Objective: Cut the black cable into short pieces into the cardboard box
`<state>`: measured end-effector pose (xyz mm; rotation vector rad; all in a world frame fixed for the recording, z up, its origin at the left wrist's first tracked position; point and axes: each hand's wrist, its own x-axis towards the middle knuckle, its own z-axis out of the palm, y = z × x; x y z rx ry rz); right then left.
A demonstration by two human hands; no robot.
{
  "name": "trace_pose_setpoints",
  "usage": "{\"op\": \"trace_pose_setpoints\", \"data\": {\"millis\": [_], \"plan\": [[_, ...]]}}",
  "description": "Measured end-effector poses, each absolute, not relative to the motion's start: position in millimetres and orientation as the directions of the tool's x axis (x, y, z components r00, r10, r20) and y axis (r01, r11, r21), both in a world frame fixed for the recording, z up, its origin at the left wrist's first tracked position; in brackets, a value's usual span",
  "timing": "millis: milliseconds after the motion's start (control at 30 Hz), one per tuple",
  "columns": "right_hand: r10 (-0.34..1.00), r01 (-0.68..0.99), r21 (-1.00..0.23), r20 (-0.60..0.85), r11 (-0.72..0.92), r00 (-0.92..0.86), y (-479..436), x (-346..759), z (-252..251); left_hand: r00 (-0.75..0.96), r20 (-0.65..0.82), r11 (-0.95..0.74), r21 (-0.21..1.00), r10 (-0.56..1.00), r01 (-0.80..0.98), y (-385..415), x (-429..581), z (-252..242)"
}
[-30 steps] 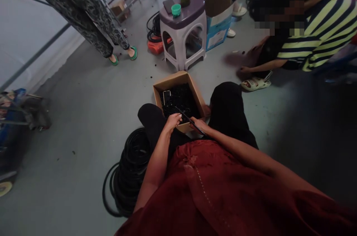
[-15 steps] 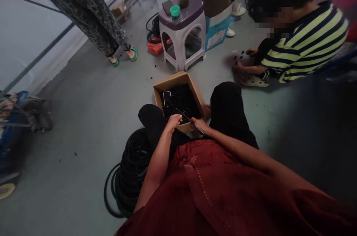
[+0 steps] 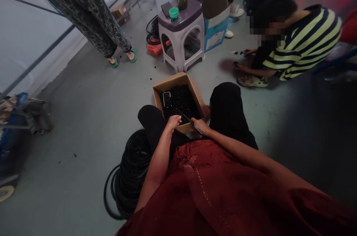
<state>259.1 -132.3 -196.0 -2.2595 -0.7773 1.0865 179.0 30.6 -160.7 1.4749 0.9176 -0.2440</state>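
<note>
Black and slender, an implement (image 3: 197,130) is gripped firmly in the right hand (image 3: 200,126) over a cardboard box's (image 3: 185,128) near edge; the left hand (image 3: 174,121) is curled alongside, its grip unclear. Close two-handed work is apparently being done; steady alignment seems required.

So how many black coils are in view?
3 that I can make out: a big coil beside the wearer's left leg, a small coil by the stool, and a far coil past the crouching person. More may be hidden.
</note>
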Motion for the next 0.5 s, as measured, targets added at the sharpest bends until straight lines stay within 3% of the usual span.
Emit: {"op": "trace_pose_setpoints", "data": {"millis": [267,500], "plan": [[0.646,-0.173,-0.820,-0.543,-0.545,0.536,-126,267,-184,0.692,-0.648,0.210,0.760,0.318,0.615,29,176,-154],[0.682,-0.458,-0.836,-0.526,-0.303,0.508,-116,270,-171,0.724,-0.624,0.283,0.780,0.293,0.558,5,168,-137]]}}
